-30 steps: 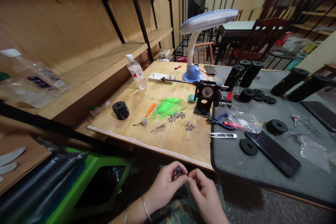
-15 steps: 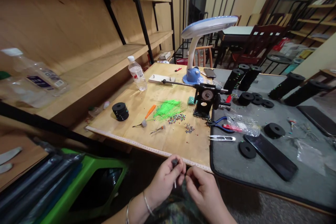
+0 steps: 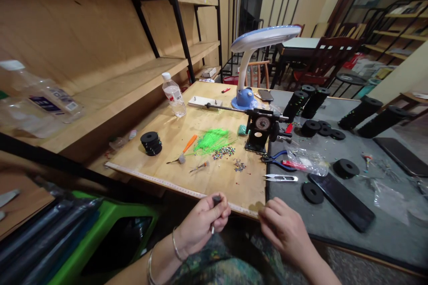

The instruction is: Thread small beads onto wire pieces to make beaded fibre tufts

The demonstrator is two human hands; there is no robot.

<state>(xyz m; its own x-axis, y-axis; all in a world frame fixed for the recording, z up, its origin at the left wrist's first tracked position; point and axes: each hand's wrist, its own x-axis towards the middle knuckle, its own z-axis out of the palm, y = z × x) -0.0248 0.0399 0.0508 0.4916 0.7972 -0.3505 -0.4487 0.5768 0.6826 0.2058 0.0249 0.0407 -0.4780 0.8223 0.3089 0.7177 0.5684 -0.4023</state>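
Observation:
In front of the table's edge, my left hand (image 3: pixel 207 219) is closed round a small item with a dark grey top (image 3: pixel 217 199) and a thin white stem (image 3: pixel 212 229) poking out below. Its middle is hidden by the fingers. Off to the right, by the corner of the grey mat, my right hand (image 3: pixel 284 225) has its fingers curled together; whatever they pinch, if anything, cannot be made out. Beyond the hands lie a heap of bright green strands (image 3: pixel 214 140), a scatter of coloured beads (image 3: pixel 224 152), small metal pieces (image 3: pixel 240 165) and an orange-handled tool (image 3: pixel 190 143).
White thread snips (image 3: pixel 281 178), blue-handled pliers (image 3: pixel 279 159) and a black phone (image 3: pixel 344 202) lie to the right. A black winding device (image 3: pixel 259 129) stands behind, near the lamp (image 3: pixel 245 98). Stacked black foam spools (image 3: pixel 151 143) and a water bottle (image 3: pixel 174 96) stand left.
My right hand has moved away to the right, widening the gap between the hands. My left hand has shifted slightly left, still closed on the small dark-topped item.

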